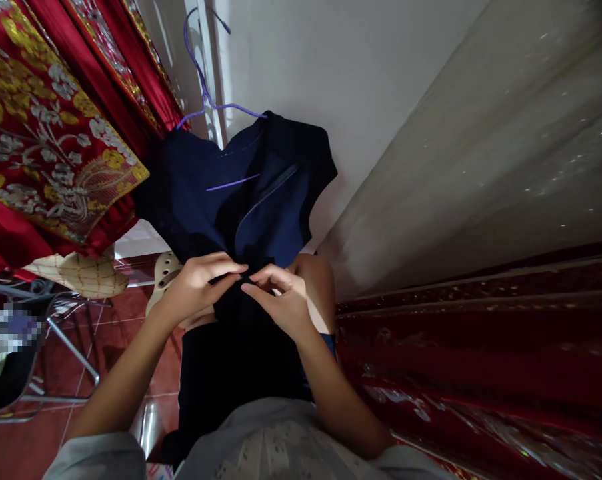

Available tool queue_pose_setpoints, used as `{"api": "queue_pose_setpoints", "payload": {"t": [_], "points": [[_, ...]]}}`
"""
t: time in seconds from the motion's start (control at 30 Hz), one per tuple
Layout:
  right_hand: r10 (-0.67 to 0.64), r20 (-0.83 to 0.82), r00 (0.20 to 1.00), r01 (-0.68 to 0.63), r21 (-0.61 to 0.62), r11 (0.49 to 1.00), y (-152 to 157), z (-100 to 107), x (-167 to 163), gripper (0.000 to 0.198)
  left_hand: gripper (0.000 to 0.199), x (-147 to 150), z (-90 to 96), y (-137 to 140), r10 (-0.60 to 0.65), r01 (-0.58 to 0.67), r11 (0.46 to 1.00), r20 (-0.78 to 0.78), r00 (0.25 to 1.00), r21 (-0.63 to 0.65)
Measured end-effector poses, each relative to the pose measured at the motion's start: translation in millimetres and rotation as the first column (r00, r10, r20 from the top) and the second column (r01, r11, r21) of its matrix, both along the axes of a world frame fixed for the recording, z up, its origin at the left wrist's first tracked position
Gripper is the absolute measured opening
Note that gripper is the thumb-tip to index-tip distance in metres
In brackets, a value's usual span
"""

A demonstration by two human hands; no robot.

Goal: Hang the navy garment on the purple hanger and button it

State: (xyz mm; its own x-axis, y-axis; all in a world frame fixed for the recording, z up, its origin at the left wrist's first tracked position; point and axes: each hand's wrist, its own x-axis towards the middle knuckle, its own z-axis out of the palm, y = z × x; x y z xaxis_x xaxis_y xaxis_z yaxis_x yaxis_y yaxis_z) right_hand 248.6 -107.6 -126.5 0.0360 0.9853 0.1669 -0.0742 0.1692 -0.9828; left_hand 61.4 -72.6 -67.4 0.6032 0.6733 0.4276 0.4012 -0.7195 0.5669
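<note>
A dark navy sleeveless vest hangs from a purple wire hanger in front of me, its lower part resting over my lap. At the vest's front edge, my left hand pinches the cloth between thumb and fingers. Just to the right, my right hand pinches the same dark cloth, its fingertips almost meeting the left ones. Whatever small part lies between the fingertips is too dark to make out. Through the neck opening, the hanger's purple bar shows against the vest's inside.
Red garments with gold and silver embroidery hang at the upper left. A metal-legged chair holding several items stands at the lower left on red floor tiles. Sheer pale fabric and dark red cloth fill the right side.
</note>
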Motion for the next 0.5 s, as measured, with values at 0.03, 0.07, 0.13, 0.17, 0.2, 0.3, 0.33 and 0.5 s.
{"api": "queue_pose_setpoints", "payload": {"t": [0.03,0.07,0.13,0.17,0.2,0.3,0.33,0.5], "points": [[0.013,-0.001,1.0,-0.012,0.01,1.0,-0.5,0.2,0.4,0.018,0.018,-0.6,2.1,-1.1,-0.005,0.005,1.0,0.022,1.0,-0.008],[0.023,0.002,1.0,-0.023,0.02,1.0,-0.9,0.1,0.4,0.018,0.018,-0.7,3.3,-1.8,-0.007,0.007,1.0,0.048,0.999,-0.015],[0.024,0.016,1.0,-0.025,0.043,0.999,-1.6,-1.4,-1.0,0.018,0.017,0.5,2.6,-2.6,0.01,-0.008,1.0,0.088,0.996,-0.019],[0.014,0.024,1.0,-0.016,0.053,0.998,-1.7,-2.5,-2.3,0.018,0.016,1.8,0.8,-2.9,0.037,-0.036,0.999,0.1,0.994,-0.009],[0.002,0.028,1.0,-0.004,0.061,0.998,-1.7,-3.5,-4.0,0.019,0.014,3.5,-1.7,-3.5,0.073,-0.074,0.997,0.106,0.992,0.013],[-0.018,0.017,1.0,0.017,0.068,0.998,-0.9,-4.5,-9.0,0.02,0.008,9.7,-11.5,-7.3,0.199,-0.209,0.972,0.101,0.975,0.103],[-0.02,0.015,1.0,0.019,0.068,0.997,-0.4,-4.0,-10.0,0.02,0.008,11.5,-14.8,-8.3,0.227,-0.239,0.962,0.097,0.969,0.134],[-0.014,0.016,1.0,0.012,0.104,0.995,0.3,-3.2,-9.8,0.02,0.013,10.0,-15.0,19.0,0.291,-0.291,0.904,0.048,0.956,0.313]]}}
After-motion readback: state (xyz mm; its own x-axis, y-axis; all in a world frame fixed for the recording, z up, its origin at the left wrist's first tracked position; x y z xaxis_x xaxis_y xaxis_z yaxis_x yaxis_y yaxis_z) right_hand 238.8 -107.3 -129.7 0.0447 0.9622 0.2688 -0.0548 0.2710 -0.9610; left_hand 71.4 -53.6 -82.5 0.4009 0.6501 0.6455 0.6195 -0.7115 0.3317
